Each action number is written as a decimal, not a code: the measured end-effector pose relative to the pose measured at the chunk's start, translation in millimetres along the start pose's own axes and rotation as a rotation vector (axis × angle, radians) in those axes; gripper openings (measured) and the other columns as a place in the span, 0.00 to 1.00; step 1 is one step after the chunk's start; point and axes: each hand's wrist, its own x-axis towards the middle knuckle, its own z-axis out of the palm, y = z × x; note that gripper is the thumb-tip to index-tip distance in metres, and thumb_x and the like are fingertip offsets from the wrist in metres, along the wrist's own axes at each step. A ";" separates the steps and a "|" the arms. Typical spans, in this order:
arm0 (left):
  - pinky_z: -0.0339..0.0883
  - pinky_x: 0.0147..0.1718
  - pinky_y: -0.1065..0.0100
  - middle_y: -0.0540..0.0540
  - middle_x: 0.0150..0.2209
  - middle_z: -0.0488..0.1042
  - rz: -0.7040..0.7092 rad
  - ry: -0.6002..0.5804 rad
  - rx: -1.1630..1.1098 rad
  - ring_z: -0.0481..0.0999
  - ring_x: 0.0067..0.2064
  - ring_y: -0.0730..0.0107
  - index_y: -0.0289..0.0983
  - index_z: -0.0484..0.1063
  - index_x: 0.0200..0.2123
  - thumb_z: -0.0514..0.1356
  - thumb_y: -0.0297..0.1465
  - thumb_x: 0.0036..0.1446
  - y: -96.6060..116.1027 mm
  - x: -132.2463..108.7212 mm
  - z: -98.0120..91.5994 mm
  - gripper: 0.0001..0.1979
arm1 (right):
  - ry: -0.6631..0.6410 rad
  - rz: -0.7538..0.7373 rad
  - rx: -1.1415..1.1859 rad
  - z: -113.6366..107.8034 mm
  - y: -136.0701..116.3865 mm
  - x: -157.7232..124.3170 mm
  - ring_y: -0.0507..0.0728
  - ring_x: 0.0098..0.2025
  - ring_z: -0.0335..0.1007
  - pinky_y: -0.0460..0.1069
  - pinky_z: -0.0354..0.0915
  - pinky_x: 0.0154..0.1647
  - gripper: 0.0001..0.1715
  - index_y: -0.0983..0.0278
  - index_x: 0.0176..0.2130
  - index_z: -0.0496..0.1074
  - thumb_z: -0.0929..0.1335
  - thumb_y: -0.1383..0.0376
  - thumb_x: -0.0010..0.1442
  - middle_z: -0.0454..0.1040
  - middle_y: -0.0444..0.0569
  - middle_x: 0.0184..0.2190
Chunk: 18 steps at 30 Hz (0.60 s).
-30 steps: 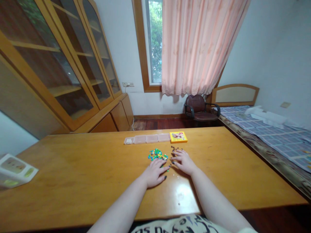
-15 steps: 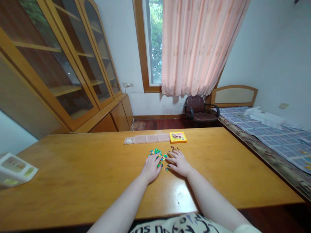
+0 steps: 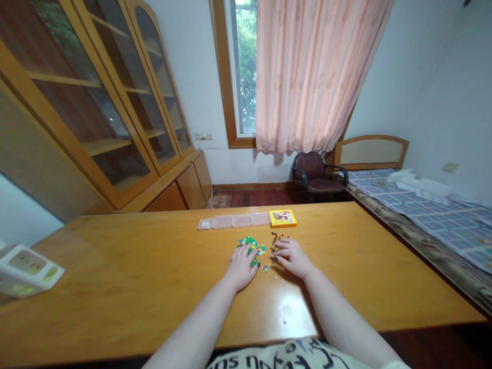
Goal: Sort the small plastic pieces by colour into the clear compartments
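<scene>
A small heap of tiny coloured pieces [image 3: 251,244], green, blue and yellow, lies on the wooden table [image 3: 115,266]. My left hand [image 3: 241,266] rests flat beside the heap, its fingers stretched onto the near edge of the pieces. My right hand [image 3: 292,255] lies flat just to the right, fingers spread, touching a few dark pieces [image 3: 275,238]. Neither hand holds anything. Behind the heap are a clear compartment box [image 3: 233,221] and a yellow box [image 3: 282,218].
A white carton [image 3: 26,269] lies at the table's left edge. A glass-fronted wooden cabinet [image 3: 96,102] stands to the left. Beyond the table are a dark armchair [image 3: 317,171], a curtained window [image 3: 307,72] and a bed [image 3: 430,205] on the right.
My left hand has moved forward onto the near edge of the coloured heap. My right hand has stayed flat by the dark pieces, shifting only slightly.
</scene>
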 end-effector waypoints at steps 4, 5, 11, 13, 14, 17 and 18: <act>0.48 0.59 0.47 0.40 0.60 0.60 -0.007 0.012 -0.019 0.57 0.60 0.54 0.42 0.63 0.56 0.55 0.35 0.56 -0.5 0.3 -0.1 0.23 | -0.076 -0.041 0.013 1.0 -2.3 -2.3 0.61 0.55 0.62 0.61 0.50 0.59 0.13 0.51 0.39 0.78 0.65 0.55 0.59 0.73 0.44 0.50; 0.49 0.59 0.48 0.40 0.60 0.59 -0.007 0.017 -0.020 0.57 0.60 0.54 0.42 0.63 0.56 0.55 0.35 0.56 -0.6 0.3 -0.1 0.23 | -0.077 -0.036 0.011 2.0 -2.0 -2.4 0.60 0.55 0.62 0.61 0.50 0.59 0.13 0.51 0.38 0.78 0.65 0.55 0.59 0.73 0.44 0.50; 0.49 0.59 0.48 0.42 0.60 0.60 0.024 0.014 -0.003 0.57 0.60 0.55 0.45 0.64 0.56 0.57 0.34 0.55 0.7 -0.2 -1.1 0.23 | -0.024 0.017 0.019 2.8 4.6 -2.1 0.61 0.55 0.63 0.62 0.51 0.58 0.12 0.52 0.39 0.78 0.65 0.56 0.58 0.73 0.45 0.50; 0.49 0.59 0.49 0.42 0.59 0.60 0.012 0.020 0.003 0.57 0.60 0.55 0.44 0.65 0.55 0.57 0.34 0.55 1.5 -0.3 -1.4 0.22 | -0.059 -0.047 0.051 1.6 4.8 -2.3 0.60 0.54 0.63 0.59 0.53 0.58 0.12 0.52 0.38 0.78 0.66 0.55 0.58 0.73 0.44 0.50; 0.49 0.59 0.49 0.42 0.59 0.60 0.006 0.026 0.004 0.57 0.60 0.55 0.44 0.66 0.54 0.57 0.34 0.55 1.7 -0.2 -1.3 0.22 | -0.076 -0.075 0.064 1.3 4.4 -2.3 0.60 0.54 0.64 0.58 0.54 0.57 0.12 0.52 0.37 0.78 0.65 0.55 0.58 0.74 0.44 0.49; 0.50 0.58 0.49 0.42 0.59 0.60 -0.010 0.046 0.010 0.58 0.60 0.55 0.43 0.66 0.54 0.56 0.34 0.56 1.4 0.0 -0.4 0.22 | -0.072 -0.090 0.065 2.7 4.0 -2.3 0.59 0.52 0.65 0.57 0.56 0.55 0.14 0.53 0.35 0.79 0.64 0.56 0.59 0.75 0.44 0.47; 0.50 0.58 0.49 0.41 0.60 0.61 -0.019 0.050 0.013 0.58 0.60 0.55 0.42 0.65 0.55 0.56 0.34 0.56 1.0 0.1 0.0 0.22 | -0.059 -0.077 0.054 3.8 4.4 -2.2 0.59 0.52 0.65 0.57 0.56 0.55 0.14 0.53 0.35 0.79 0.64 0.56 0.60 0.75 0.44 0.47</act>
